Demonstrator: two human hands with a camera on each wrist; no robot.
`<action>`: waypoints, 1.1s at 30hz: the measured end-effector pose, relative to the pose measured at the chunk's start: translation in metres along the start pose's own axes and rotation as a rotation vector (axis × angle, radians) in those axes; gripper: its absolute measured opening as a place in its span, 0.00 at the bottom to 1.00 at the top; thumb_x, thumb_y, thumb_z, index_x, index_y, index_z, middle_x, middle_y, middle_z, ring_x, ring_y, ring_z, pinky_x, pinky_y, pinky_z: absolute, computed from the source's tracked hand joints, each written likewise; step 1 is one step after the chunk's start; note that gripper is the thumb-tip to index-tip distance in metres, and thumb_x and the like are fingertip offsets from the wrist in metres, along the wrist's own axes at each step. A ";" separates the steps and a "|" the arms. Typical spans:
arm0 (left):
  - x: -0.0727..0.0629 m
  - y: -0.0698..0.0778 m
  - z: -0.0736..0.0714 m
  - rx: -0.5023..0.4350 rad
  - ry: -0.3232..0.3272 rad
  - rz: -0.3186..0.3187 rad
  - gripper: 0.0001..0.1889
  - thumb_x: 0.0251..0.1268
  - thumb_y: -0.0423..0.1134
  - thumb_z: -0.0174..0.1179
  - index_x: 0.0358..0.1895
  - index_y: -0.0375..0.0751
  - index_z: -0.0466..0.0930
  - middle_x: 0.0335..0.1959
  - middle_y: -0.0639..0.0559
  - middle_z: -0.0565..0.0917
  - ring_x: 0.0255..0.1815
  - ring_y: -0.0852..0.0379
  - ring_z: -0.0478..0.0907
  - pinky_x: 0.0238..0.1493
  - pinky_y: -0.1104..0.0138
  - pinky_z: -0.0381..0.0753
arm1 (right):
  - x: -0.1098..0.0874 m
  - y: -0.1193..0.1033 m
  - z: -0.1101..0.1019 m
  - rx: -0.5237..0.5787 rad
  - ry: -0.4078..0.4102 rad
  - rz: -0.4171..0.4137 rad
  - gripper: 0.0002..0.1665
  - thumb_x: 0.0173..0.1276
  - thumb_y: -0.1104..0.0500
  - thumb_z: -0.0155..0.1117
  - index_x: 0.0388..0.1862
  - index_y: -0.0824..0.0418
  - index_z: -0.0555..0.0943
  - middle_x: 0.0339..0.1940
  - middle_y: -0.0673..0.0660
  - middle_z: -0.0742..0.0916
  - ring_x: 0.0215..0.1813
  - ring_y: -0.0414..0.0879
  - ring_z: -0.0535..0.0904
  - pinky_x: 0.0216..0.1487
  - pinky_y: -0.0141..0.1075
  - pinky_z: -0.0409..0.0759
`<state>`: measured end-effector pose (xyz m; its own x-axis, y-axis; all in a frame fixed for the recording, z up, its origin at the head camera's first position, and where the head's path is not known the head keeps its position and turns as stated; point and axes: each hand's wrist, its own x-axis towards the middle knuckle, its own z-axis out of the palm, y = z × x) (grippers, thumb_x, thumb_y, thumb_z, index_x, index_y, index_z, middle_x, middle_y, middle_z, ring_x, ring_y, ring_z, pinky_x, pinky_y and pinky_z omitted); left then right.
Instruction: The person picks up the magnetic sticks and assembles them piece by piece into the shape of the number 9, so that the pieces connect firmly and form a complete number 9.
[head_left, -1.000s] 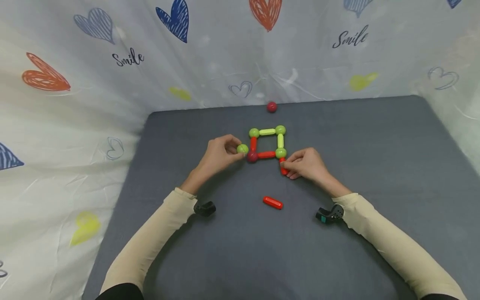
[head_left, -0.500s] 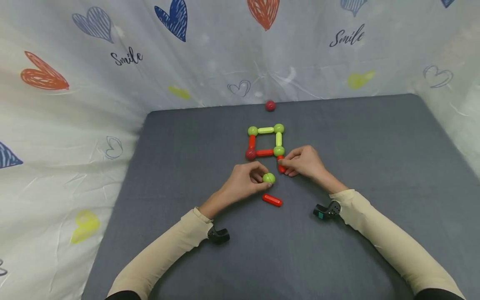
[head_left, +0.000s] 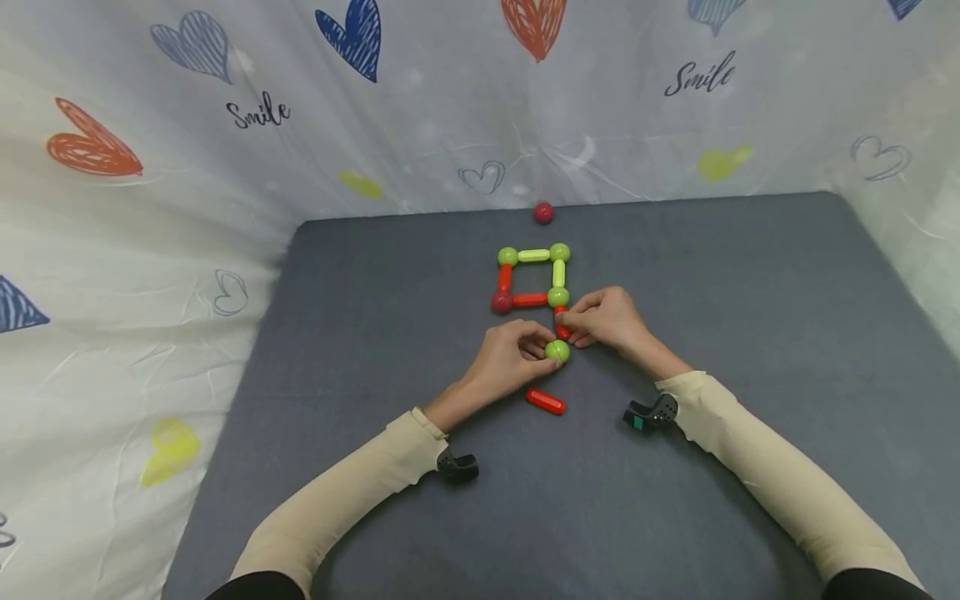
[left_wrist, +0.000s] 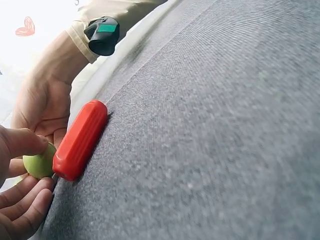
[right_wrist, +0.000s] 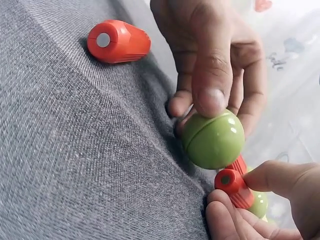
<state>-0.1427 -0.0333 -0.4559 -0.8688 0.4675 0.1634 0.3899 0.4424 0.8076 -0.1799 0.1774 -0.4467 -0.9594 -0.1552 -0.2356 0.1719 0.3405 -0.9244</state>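
My left hand point(head_left: 513, 358) pinches a green ball point(head_left: 557, 351) between thumb and fingers. The ball is right at the near end of a red magnetic rod point(head_left: 562, 325), which my right hand point(head_left: 611, 321) pinches. In the right wrist view the rod's round metal end point(right_wrist: 226, 180) faces out just below the ball. That rod's far end meets a green corner ball point(head_left: 558, 297) of a square built from rods and balls. Its other corners are two green balls point(head_left: 507, 257) and a red ball point(head_left: 502, 302); two sides are red rods, two are yellow-green.
A loose red rod point(head_left: 546, 402) lies on the grey table point(head_left: 525, 517) just in front of the left hand. A second red ball point(head_left: 543, 212) sits at the table's back edge, by the printed curtain point(head_left: 420, 125).
My left hand has carried the green ball from beside the square's red corner, toward me and rightward, to the held rod's near end. The right hand keeps its grip on the rod.
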 end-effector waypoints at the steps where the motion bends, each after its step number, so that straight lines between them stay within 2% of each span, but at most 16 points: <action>1: 0.001 0.001 0.001 0.005 0.003 -0.006 0.14 0.56 0.39 0.76 0.45 0.42 0.86 0.36 0.54 0.84 0.34 0.64 0.83 0.36 0.74 0.81 | 0.000 0.000 0.000 0.003 -0.001 -0.001 0.15 0.63 0.58 0.74 0.37 0.71 0.87 0.27 0.63 0.89 0.25 0.51 0.87 0.29 0.43 0.86; 8: 0.006 0.003 0.003 0.006 0.012 -0.033 0.14 0.55 0.38 0.76 0.42 0.41 0.84 0.35 0.53 0.85 0.33 0.64 0.83 0.36 0.75 0.81 | 0.001 -0.001 0.000 -0.001 0.006 -0.002 0.13 0.62 0.58 0.75 0.36 0.70 0.88 0.27 0.62 0.89 0.26 0.50 0.87 0.29 0.43 0.86; 16: 0.008 0.004 0.006 0.005 0.012 -0.019 0.13 0.54 0.36 0.76 0.40 0.41 0.83 0.35 0.53 0.84 0.33 0.62 0.84 0.36 0.74 0.81 | 0.000 -0.002 0.002 -0.016 -0.001 0.030 0.13 0.63 0.56 0.74 0.37 0.68 0.88 0.29 0.61 0.89 0.30 0.49 0.88 0.31 0.41 0.86; 21: 0.008 0.004 0.008 0.013 0.004 -0.012 0.13 0.55 0.36 0.76 0.41 0.41 0.83 0.35 0.53 0.85 0.34 0.61 0.84 0.36 0.74 0.81 | -0.007 0.000 0.000 0.005 -0.007 0.001 0.16 0.64 0.56 0.74 0.40 0.70 0.87 0.31 0.62 0.90 0.31 0.49 0.88 0.32 0.40 0.86; 24: 0.008 0.004 0.009 0.011 0.002 -0.013 0.13 0.55 0.37 0.76 0.40 0.41 0.83 0.35 0.52 0.85 0.33 0.62 0.84 0.36 0.74 0.81 | -0.017 0.003 -0.002 0.020 -0.009 -0.073 0.16 0.66 0.57 0.73 0.41 0.71 0.85 0.32 0.63 0.89 0.32 0.50 0.88 0.33 0.41 0.86; 26: 0.008 0.004 0.009 0.002 0.004 -0.018 0.13 0.55 0.37 0.76 0.40 0.41 0.83 0.35 0.52 0.85 0.33 0.62 0.84 0.36 0.74 0.81 | -0.025 0.006 -0.004 -0.022 -0.004 -0.160 0.14 0.67 0.58 0.72 0.43 0.69 0.85 0.33 0.63 0.89 0.32 0.50 0.87 0.33 0.40 0.86; 29: 0.008 0.004 0.008 -0.011 0.010 -0.025 0.12 0.54 0.36 0.76 0.39 0.41 0.83 0.34 0.53 0.85 0.33 0.63 0.83 0.36 0.74 0.81 | -0.039 0.011 -0.004 -0.175 0.018 -0.330 0.11 0.67 0.60 0.71 0.44 0.64 0.86 0.35 0.58 0.89 0.33 0.47 0.87 0.32 0.38 0.85; 33: 0.007 0.004 0.006 -0.029 0.005 -0.030 0.11 0.55 0.34 0.75 0.39 0.40 0.83 0.34 0.52 0.85 0.33 0.63 0.83 0.36 0.74 0.82 | -0.053 0.015 -0.002 -0.346 0.015 -0.524 0.14 0.64 0.64 0.72 0.49 0.61 0.86 0.41 0.54 0.88 0.38 0.45 0.86 0.34 0.36 0.84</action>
<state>-0.1457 -0.0237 -0.4549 -0.8817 0.4500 0.1417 0.3546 0.4342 0.8281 -0.1265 0.1930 -0.4478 -0.9002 -0.3705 0.2289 -0.4017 0.5033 -0.7650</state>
